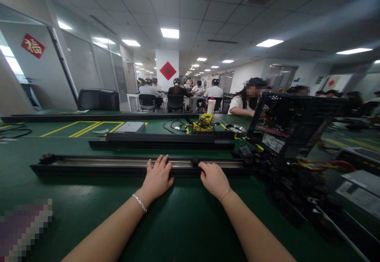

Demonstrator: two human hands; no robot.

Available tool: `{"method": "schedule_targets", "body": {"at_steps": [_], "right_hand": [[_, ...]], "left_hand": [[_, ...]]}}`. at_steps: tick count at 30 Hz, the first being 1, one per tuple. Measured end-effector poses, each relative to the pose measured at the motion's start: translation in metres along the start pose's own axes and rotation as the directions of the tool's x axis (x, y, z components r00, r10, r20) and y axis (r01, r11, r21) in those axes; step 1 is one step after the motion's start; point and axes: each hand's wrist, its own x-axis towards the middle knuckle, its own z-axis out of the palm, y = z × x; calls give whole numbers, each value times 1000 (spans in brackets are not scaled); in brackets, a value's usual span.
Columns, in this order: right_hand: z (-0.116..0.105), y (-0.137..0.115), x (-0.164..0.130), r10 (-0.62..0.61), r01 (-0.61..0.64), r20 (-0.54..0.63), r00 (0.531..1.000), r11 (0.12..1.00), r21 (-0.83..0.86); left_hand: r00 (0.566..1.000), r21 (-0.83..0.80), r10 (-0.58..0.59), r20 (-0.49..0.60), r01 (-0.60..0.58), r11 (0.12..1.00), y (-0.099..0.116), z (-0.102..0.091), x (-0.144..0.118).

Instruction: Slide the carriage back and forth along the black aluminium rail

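Both hands, left hand (157, 177) and right hand (213, 179), rest on the black rail (89, 166).

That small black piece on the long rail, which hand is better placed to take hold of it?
Probably the right hand: its fingers curl on the rail right beside the black piece. The left hand lies flat, farther along.

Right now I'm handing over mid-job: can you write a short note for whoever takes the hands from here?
Left hand: flat, fingers spread, resting on the long black rail at the near edge of the green table; holds nothing.
Right hand: fingers curled over the rail beside a small black slider.
Open computer case with loose cables stands to the right, untouched.
Second rail lies behind.
Done: hands placed. Left: everything else.
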Motion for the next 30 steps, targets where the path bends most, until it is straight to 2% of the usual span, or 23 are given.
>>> {"method": "schedule_targets", "body": {"at_steps": [10,19,30], "right_hand": [[-4,0,-1,24,-24,8,1000,1000,16],[-12,9,-4,93,-93,-1,996,996,-8],[-15,7,-3,103,-102,13,995,994,-43]], "left_hand": [[1000,9,16,-13,-16,1000,-2,2,0],[999,19,27,-36,-26,999,-2,4,0],[998,18,34,-58,-33,999,-3,6,0]]}}
